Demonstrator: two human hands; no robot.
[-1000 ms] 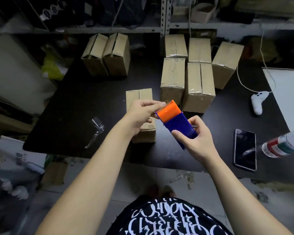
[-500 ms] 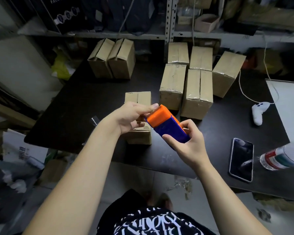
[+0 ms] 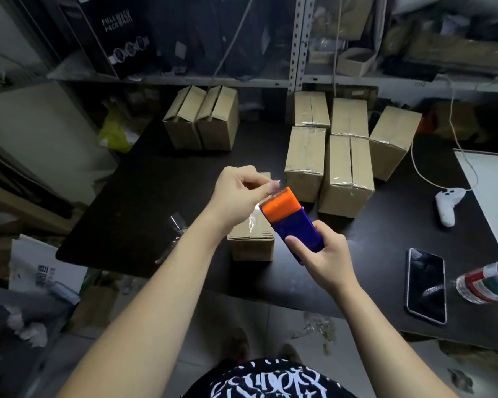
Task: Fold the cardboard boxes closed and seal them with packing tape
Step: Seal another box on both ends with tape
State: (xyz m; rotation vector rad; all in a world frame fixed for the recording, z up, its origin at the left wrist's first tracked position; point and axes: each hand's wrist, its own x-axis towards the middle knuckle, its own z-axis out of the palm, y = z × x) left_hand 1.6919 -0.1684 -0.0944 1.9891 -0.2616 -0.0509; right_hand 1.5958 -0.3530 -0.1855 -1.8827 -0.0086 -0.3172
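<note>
My left hand [image 3: 239,193] had pinched and begun peeling the tape end [image 3: 255,218] from the dispenser [image 3: 293,222] gripped in my right hand [image 3: 322,254], readying the near box [image 3: 252,239] for sealing.

Left half of table [image 3: 144,196] bare, wide lane except a crumpled plastic wrap [image 3: 174,225] nr the front edge. Small box [image 3: 252,242] sits directly under both hands. Back right blocked by taped box cluster [image 3: 339,156]; 2 more boxes [image 3: 204,119] back centre. Right side: controller [image 3: 447,205], phone [image 3: 426,285], bottle [image 3: 489,282].
</note>
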